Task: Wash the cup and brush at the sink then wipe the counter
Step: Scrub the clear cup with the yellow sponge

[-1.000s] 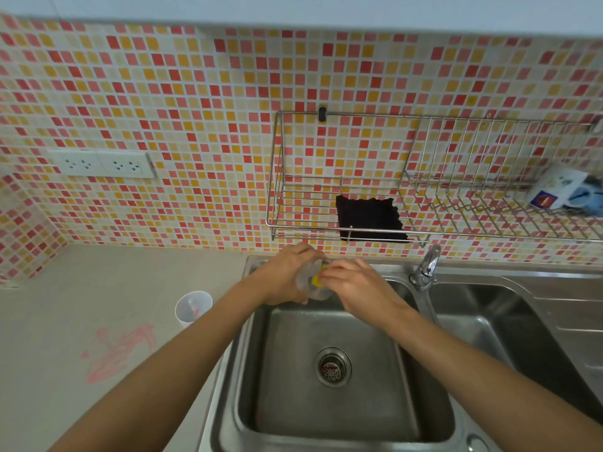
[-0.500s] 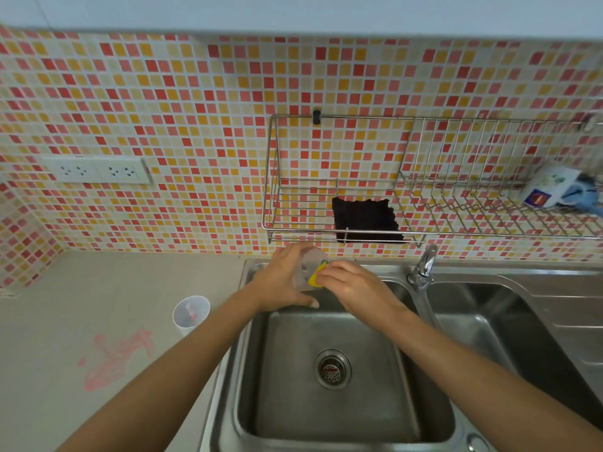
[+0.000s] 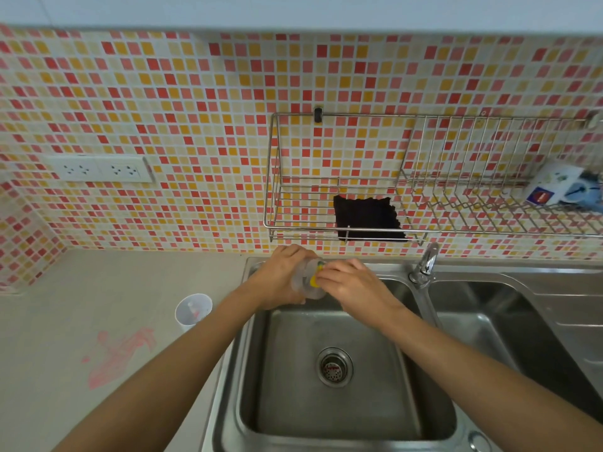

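The left hand [image 3: 277, 282] curls its fingers round the light, probably slippery cup [image 3: 303, 284]; the right hand [image 3: 354, 285] pinches a yellow sponge [image 3: 314, 279].

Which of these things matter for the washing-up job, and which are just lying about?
In the job: left hand, holding the clear cup; right hand, holding the yellow sponge against it; sink; tap; white cup on the counter; pink stain; black cloth, probably for wiping.
Lying about: wire rack; wall sockets; box on the rack.
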Action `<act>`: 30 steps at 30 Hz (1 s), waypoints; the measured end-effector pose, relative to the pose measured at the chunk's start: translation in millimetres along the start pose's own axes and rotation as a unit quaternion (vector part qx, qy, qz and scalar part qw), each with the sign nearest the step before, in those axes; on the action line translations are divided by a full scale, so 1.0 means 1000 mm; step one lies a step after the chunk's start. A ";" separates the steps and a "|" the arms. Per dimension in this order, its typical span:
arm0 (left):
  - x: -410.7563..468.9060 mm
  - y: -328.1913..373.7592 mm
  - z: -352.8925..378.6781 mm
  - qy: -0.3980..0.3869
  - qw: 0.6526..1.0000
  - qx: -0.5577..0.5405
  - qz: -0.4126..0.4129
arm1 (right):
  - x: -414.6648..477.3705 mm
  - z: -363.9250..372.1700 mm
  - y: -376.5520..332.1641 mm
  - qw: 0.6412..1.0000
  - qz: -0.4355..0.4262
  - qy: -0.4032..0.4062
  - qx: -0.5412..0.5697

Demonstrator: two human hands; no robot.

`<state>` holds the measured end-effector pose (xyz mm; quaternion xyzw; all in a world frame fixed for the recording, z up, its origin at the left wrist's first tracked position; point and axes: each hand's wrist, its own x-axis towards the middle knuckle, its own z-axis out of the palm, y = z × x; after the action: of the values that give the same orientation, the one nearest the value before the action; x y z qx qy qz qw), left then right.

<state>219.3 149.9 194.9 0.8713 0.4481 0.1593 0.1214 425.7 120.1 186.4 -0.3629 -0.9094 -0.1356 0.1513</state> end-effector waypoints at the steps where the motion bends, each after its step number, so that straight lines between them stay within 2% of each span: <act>1: 0.001 0.001 -0.003 0.001 1.000 0.000 0.004 | -0.002 0.003 -0.003 1.000 0.009 0.020 0.008; 3: 0.001 0.003 -0.006 0.005 1.000 0.001 0.010 | -0.003 0.009 -0.015 0.989 0.080 0.037 0.116; 4: 0.001 0.004 -0.007 0.004 1.000 0.004 0.013 | -0.002 0.010 -0.022 0.967 0.141 0.037 0.208; 6: -0.001 0.006 -0.007 0.004 1.000 0.013 0.027 | -0.001 0.009 -0.029 0.882 0.276 -0.001 0.383; 7: -0.002 0.008 -0.007 0.002 0.999 0.015 0.035 | -0.002 0.008 -0.028 0.861 0.297 -0.019 0.413; 8: -0.003 0.009 -0.004 -0.001 0.999 0.018 0.039 | -0.005 0.006 -0.026 0.870 0.280 -0.034 0.404; 9: -0.005 0.011 -0.001 -0.002 0.999 0.021 0.042 | -0.009 0.004 -0.021 0.903 0.231 -0.045 0.360; 11: -0.006 0.015 0.006 0.002 0.999 0.019 0.047 | -0.014 0.005 -0.011 0.979 0.096 -0.030 0.176; 12: -0.004 0.017 0.010 0.007 0.999 0.018 0.048 | -0.016 0.006 -0.008 0.994 0.053 -0.013 0.091; 14: 0.000 0.020 0.012 0.010 0.999 0.017 0.049 | -0.021 0.010 -0.006 0.999 0.029 0.026 0.012; 15: 0.002 0.020 0.012 0.010 0.999 0.016 0.051 | -0.023 0.013 -0.009 0.998 0.049 0.032 0.035; 17: 0.003 0.019 0.013 0.000 0.999 0.011 0.048 | -0.026 0.012 -0.021 0.970 0.151 0.020 0.187; 19: 0.001 0.015 0.017 -0.016 0.999 0.009 0.035 | -0.027 0.008 -0.025 0.895 0.274 -0.021 0.350; 20: 0.000 0.015 0.019 -0.022 0.999 0.005 0.028 | -0.029 0.005 -0.023 0.884 0.280 -0.032 0.373; 21: -0.002 0.015 0.021 -0.025 0.999 0.003 0.024 | -0.031 0.002 -0.020 0.900 0.249 -0.038 0.356; 22: -0.002 0.016 0.024 -0.030 0.999 -0.001 0.020 | -0.034 0.000 -0.014 0.931 0.194 -0.040 0.306; 23: -0.003 0.019 0.026 -0.033 0.999 -0.005 0.018 | -0.036 -0.001 -0.008 0.968 0.126 -0.034 0.213; 24: -0.002 0.022 0.027 -0.033 0.999 -0.015 0.014 | -0.036 -0.002 -0.002 0.990 0.074 -0.018 0.119; 25: 0.000 0.025 0.028 -0.029 0.999 -0.029 0.010 | -0.037 -0.002 0.002 0.997 0.049 -0.003 0.062; 27: 0.004 0.029 0.026 -0.023 0.998 -0.050 0.009 | -0.041 -0.002 0.007 0.998 0.049 0.016 0.045; 30: 0.005 0.030 0.023 -0.045 0.998 -0.035 0.010 | -0.052 0.004 0.004 0.984 0.084 0.008 0.156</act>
<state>253.7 135.6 185.4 0.8775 0.4272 0.1364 0.1700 463.9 92.5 163.8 -0.4091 -0.8843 0.0181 0.2243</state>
